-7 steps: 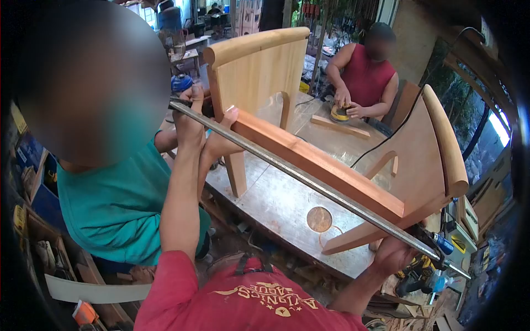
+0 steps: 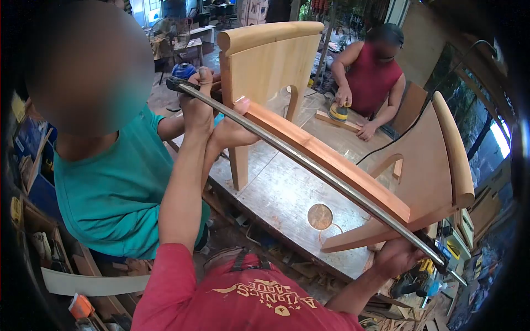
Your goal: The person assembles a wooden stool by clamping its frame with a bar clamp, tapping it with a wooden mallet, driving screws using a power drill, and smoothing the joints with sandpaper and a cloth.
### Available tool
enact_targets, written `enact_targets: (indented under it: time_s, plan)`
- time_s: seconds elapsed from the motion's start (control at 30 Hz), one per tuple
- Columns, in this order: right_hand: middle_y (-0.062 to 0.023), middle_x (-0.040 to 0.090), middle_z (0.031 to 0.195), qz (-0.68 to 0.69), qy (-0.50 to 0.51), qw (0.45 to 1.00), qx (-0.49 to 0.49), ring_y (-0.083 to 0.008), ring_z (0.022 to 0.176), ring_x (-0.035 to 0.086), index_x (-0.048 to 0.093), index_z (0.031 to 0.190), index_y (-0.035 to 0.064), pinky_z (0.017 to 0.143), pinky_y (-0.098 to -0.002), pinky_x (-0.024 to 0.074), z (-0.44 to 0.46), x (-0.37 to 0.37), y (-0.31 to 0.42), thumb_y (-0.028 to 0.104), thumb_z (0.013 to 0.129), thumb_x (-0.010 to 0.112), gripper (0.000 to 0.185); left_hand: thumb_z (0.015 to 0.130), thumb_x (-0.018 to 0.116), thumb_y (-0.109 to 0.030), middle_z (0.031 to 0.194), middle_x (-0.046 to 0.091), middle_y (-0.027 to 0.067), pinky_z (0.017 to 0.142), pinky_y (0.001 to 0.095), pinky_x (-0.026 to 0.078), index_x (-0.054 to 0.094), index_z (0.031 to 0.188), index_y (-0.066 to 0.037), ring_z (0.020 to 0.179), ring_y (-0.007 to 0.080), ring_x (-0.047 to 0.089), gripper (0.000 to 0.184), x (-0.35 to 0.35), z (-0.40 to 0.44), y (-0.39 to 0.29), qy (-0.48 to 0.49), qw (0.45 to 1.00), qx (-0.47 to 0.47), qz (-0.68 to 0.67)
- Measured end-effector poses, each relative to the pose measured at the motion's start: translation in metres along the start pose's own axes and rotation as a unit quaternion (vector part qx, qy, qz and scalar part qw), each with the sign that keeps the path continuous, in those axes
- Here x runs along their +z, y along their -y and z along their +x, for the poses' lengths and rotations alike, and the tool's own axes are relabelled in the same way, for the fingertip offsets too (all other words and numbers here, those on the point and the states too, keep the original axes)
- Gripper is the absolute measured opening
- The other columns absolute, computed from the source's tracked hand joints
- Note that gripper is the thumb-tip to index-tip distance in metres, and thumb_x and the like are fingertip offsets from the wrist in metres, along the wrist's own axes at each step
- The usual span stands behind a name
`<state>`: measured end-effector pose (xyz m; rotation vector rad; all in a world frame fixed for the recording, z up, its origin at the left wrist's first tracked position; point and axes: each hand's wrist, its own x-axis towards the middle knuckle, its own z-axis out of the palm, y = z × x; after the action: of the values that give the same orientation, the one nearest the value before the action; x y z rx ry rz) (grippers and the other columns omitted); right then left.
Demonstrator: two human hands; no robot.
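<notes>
Clamp (image 2: 326, 175) slants beside the rail (image 2: 326, 156), above the table (image 2: 276, 190) toward its near edge; left hand (image 2: 197, 113) and right hand (image 2: 398, 256), well apart, grip its ends.

On your red shirt (image 2: 237, 300) you can read "AVIONICS" in yellow letters (image 2: 284, 298); the word beside it is only partly legible.

**In a Woodworking Shop**

I'm at a bench (image 2: 276, 182) with curved wooden panels (image 2: 270, 66), my long bar clamp (image 2: 331, 180) alongside them. Across from me a co-worker (image 2: 369, 83) holds a sander (image 2: 338, 114) on a wood strip (image 2: 351, 126); wood scraps (image 2: 389, 307) and a yellow power tool (image 2: 425, 267) lie to my right.
</notes>
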<state>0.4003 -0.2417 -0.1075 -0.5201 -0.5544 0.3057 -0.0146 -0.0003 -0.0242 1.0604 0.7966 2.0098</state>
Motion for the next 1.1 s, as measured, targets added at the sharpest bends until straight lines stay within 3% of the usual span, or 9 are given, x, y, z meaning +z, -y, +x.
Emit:
enact_targets:
  time_s: [0.07,0.2,0.3,0.47,0.53,0.6,0.7,0.97,1.1]
  plan:
    - [-0.0165,0.040,0.149,0.068,-0.059,0.996,0.027,-0.0313,0.140,0.034,0.039,0.145,-0.0012,0.119,-0.0502,0.0208,-0.003,0.014,0.006,0.052,0.096,0.049,0.073,0.099,0.057,-0.043,0.093,0.069,0.0106,0.070,0.0276,0.054,0.059,0.103,-0.001,0.081,0.0142,0.066,0.042,0.004,-0.002,0.001,-0.018,0.998,0.037,-0.047]
    - [-0.0176,0.035,0.151,0.042,0.048,0.998,0.023,-0.0341,0.141,0.034,0.029,0.150,0.0017,0.119,-0.0508,0.0227,0.006,-0.013,0.004,0.050,0.090,0.056,0.082,0.101,0.053,-0.043,0.088,0.064,0.0045,0.071,0.0282,0.054,0.058,0.103,-0.002,0.077,0.0131,0.062,0.041,0.010,-0.015,-0.013,0.080,0.985,-0.012,-0.153]
    - [-0.0176,0.036,0.151,0.048,0.064,0.996,0.024,-0.0341,0.140,0.034,0.029,0.150,0.0019,0.119,-0.0507,0.0228,0.004,-0.017,0.001,0.050,0.090,0.057,0.082,0.098,0.057,-0.047,0.099,0.055,0.0038,0.095,0.0337,0.046,0.054,0.103,-0.005,0.092,0.0130,0.052,0.042,0.029,-0.048,-0.026,0.044,0.984,-0.012,-0.173]
    - [-0.0176,0.036,0.151,0.061,0.086,0.994,0.029,-0.0341,0.140,0.034,0.029,0.150,0.0022,0.119,-0.0506,0.0229,0.005,-0.021,-0.002,0.049,0.089,0.058,0.083,0.096,0.051,-0.054,0.119,0.063,0.0039,0.097,0.0453,0.044,0.061,0.110,-0.018,0.112,0.0206,0.055,0.040,0.010,-0.030,-0.001,0.100,0.973,0.065,-0.198]
    - [-0.0176,0.036,0.151,0.066,0.090,0.993,0.031,-0.0341,0.140,0.034,0.029,0.150,0.0024,0.119,-0.0505,0.0230,0.005,-0.021,-0.004,0.049,0.088,0.059,0.083,0.095,0.051,-0.057,0.123,0.062,0.0058,0.100,0.0490,0.042,0.058,0.117,-0.021,0.119,0.0235,0.053,0.044,-0.006,-0.009,0.016,0.115,0.960,0.040,-0.251]
    - [-0.0176,0.036,0.151,0.074,0.101,0.991,0.035,-0.0341,0.140,0.034,0.029,0.150,0.0025,0.119,-0.0505,0.0231,0.007,-0.022,-0.006,0.049,0.088,0.059,0.083,0.094,0.050,-0.061,0.125,0.060,0.0096,0.103,0.0529,0.040,0.052,0.125,-0.021,0.124,0.0270,0.050,0.051,-0.004,-0.027,0.005,0.117,0.964,-0.015,-0.239]
    - [-0.0175,0.036,0.151,0.094,0.122,0.987,0.038,-0.0341,0.140,0.034,0.030,0.150,0.0027,0.119,-0.0504,0.0232,0.012,-0.024,-0.011,0.048,0.088,0.060,0.083,0.094,0.049,-0.063,0.132,0.054,0.0165,0.097,0.0528,0.049,0.042,0.134,-0.014,0.120,0.0322,0.055,0.064,0.010,-0.044,-0.026,0.020,0.985,-0.127,-0.117]
    - [-0.0175,0.036,0.151,0.132,0.162,0.977,0.037,-0.0340,0.140,0.035,0.030,0.150,0.0032,0.119,-0.0502,0.0234,0.022,-0.024,-0.016,0.047,0.086,0.063,0.084,0.089,0.061,-0.054,0.108,0.065,0.0139,0.086,0.0402,0.052,0.056,0.121,0.001,0.098,0.0267,0.062,0.064,-0.035,-0.018,-0.017,-0.031,0.947,-0.301,0.109]
    - [-0.0174,0.036,0.151,0.127,0.161,0.978,0.044,-0.0340,0.140,0.035,0.030,0.150,0.0035,0.119,-0.0501,0.0236,0.018,-0.028,-0.018,0.047,0.085,0.064,0.085,0.086,0.061,-0.049,0.113,0.065,0.0156,0.088,0.0395,0.048,0.055,0.126,-0.002,0.099,0.0251,0.061,0.062,-0.017,-0.033,-0.014,-0.078,0.965,-0.240,0.064]
